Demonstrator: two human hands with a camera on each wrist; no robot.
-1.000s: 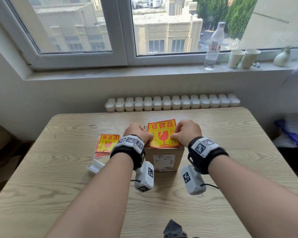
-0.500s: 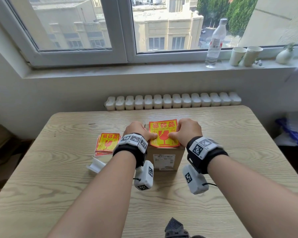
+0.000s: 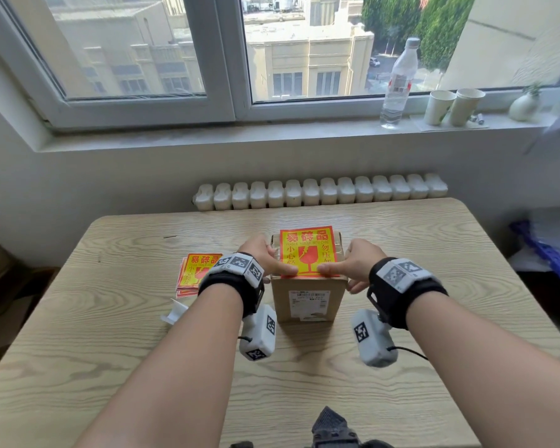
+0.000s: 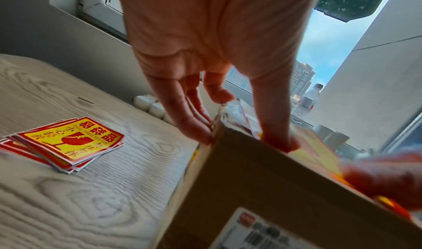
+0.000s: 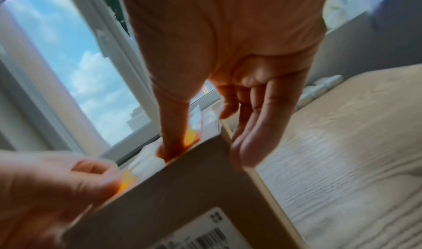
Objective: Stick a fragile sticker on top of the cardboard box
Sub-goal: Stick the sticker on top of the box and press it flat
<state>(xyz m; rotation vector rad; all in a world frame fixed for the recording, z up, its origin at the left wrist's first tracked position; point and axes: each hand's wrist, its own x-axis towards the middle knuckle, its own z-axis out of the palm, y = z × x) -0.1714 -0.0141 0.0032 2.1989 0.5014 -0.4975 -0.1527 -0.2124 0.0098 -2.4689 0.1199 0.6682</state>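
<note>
Now left hand (image 3: 260, 254) and right hand (image 3: 360, 260) thumb the fragile sticker (image 3: 307, 250) down atop the cardboard box (image 3: 307, 300). Each grip slack, fingers (image 4: 182, 112) straight.

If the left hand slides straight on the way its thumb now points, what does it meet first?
Most likely the thumb of the right hand, which presses the same near edge of the fragile sticker on the cardboard box; only sticker lies between the thumbs.

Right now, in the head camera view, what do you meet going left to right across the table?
In order: spare sticker stack → left hand → fragile sticker on the cardboard box → right hand.
</note>
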